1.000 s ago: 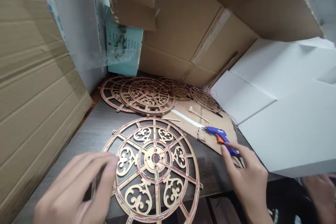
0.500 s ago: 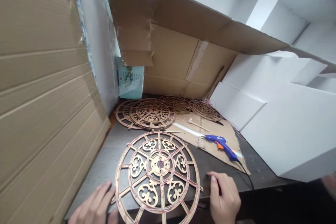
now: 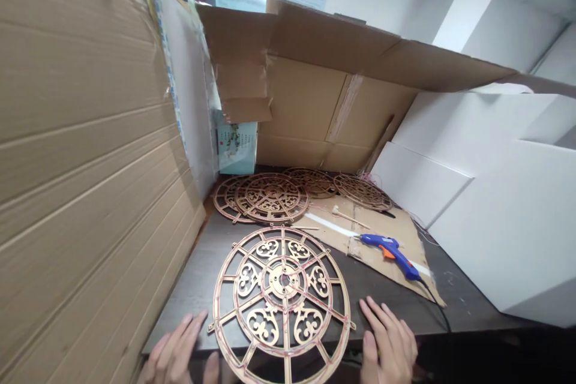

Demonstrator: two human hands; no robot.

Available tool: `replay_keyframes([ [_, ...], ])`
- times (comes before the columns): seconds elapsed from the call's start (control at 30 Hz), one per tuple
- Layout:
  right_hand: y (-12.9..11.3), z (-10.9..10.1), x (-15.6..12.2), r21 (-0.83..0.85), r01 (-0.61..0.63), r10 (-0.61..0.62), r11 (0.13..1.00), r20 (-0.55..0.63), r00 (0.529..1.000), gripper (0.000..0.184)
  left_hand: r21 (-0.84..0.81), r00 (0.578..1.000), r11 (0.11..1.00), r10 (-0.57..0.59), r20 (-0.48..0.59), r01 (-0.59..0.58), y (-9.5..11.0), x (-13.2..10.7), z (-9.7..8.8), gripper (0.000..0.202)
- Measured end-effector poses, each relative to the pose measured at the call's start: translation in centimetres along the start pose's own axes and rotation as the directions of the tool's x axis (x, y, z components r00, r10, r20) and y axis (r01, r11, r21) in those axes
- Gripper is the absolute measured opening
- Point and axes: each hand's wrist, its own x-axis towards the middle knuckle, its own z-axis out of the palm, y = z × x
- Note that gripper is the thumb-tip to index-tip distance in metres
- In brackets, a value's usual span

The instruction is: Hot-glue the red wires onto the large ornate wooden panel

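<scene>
Two open hands at the front of the counter, and I'm reading this feed from left to right. Far left, a big corrugated cardboard sheet (image 3: 81, 132) leans in and fills that side of my view. Low in the frame, the left hand (image 3: 177, 351) has its fingers (image 3: 193, 327) spread and holds nothing. It sits right by the lower left rim of a laser-cut wooden wheel (image 3: 284, 281), though I can't tell if it's touching. That wheel lies flat at the front of the dark counter (image 3: 189, 288), with fine reddish wire strung along its rim and spokes.

Behind it, a cluster of matching wooden wheels (image 3: 270, 197) overlaps against the foot of an opened cardboard box (image 3: 306, 114), with a small teal box (image 3: 236, 147) at its left corner. Now the right hand (image 3: 387, 342): also open, fingers (image 3: 369, 312) apart, empty, just beside the wheel's lower right rim.

Above that hand, a cardboard offcut (image 3: 378, 261) carries a blue glue gun (image 3: 389, 252) with an orange trigger, and its black cord (image 3: 438, 303) runs down past the offcut's corner. Far right, white foam boards (image 3: 504, 222) stand against the counter.
</scene>
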Motion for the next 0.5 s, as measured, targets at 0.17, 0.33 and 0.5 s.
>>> replay_keyframes([
  [0.17, -0.6, -1.07, 0.2, 0.075, -0.058, 0.051, 0.995, 0.097, 0.994, 0.04, -0.038, 0.999, 0.998, 0.044, -0.022, -0.045, 0.38, -0.04, -0.41, 0.058],
  [0.33, -0.95, -0.92, 0.29, 0.099, -0.059, 0.055, 0.993, 0.045, 0.997, 0.039, -0.05, 0.998, 0.997, 0.056, -0.025, -0.057, 0.69, 0.3, -0.71, 0.047],
  [0.5, -0.77, -0.21, 0.04, 0.082, -0.033, 0.035, 0.996, -0.024, 0.999, 0.038, -0.026, 0.999, 0.999, 0.04, -0.013, -0.04, 0.93, 0.42, -0.92, 0.054],
])
